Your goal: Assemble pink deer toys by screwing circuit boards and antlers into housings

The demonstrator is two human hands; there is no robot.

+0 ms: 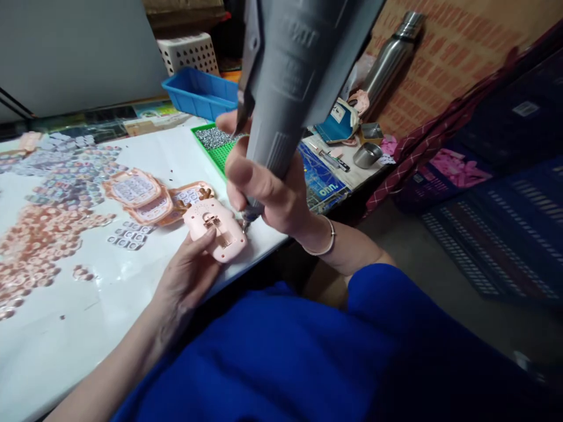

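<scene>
My left hand (196,261) grips a pink plastic toy casing (215,231) with brown antler-like pieces on top. Its back faces up, showing an uncovered battery compartment and screw holes. In my right hand (272,187) is a grey electric screwdriver (285,88), held upright with its tip pointing down at the casing's right edge. I cannot tell whether the tip touches a screw. Just beyond the casing lie orange-rimmed panels with pale keypads (136,187). A green tray (217,155) of small silver screws (213,138) sits behind my right hand.
Heaps of pink buttons (39,246) and pale printed keys (74,170) cover the white table's (109,328) left side. A blue bin (200,94) stands at the back. To the right are a steel bottle (393,55), a metal cup (368,155) and blue crates (505,234).
</scene>
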